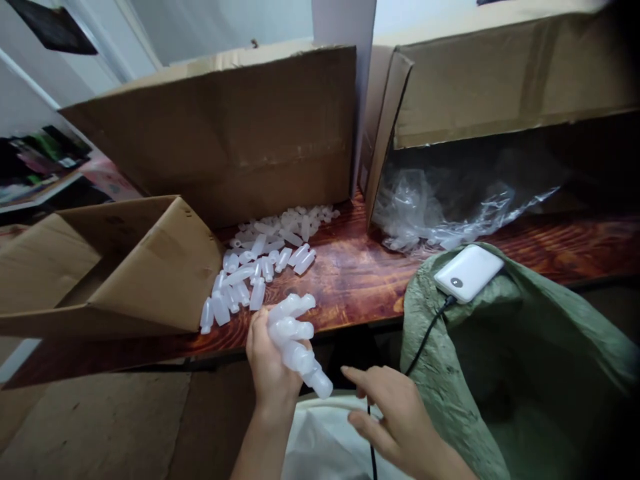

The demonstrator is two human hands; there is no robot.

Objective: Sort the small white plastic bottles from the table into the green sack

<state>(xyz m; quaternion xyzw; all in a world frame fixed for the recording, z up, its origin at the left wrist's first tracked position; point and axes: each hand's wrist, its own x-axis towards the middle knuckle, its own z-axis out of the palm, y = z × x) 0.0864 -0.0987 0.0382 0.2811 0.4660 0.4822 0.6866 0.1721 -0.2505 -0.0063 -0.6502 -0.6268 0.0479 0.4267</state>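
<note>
My left hand [273,363] is closed around a bunch of small translucent white plastic bottles [295,340], their necks pointing to the right. To the right of the bunch, my right hand [393,413] hovers with index finger and thumb apart, holding nothing. More loose plastic bottles [257,267] lie in a spread pile on the wooden table [345,267], just beyond my left hand. Below both hands is a white bag or lined container [315,433], partly covered by my forearms.
An open cardboard box [155,267] stands left of the pile, and a larger carton [240,133] rises behind it. Clear plastic film [430,207] spills from another carton [500,87]. A white power bank [469,272] with a black cable [425,340] rests on a green sack [420,293].
</note>
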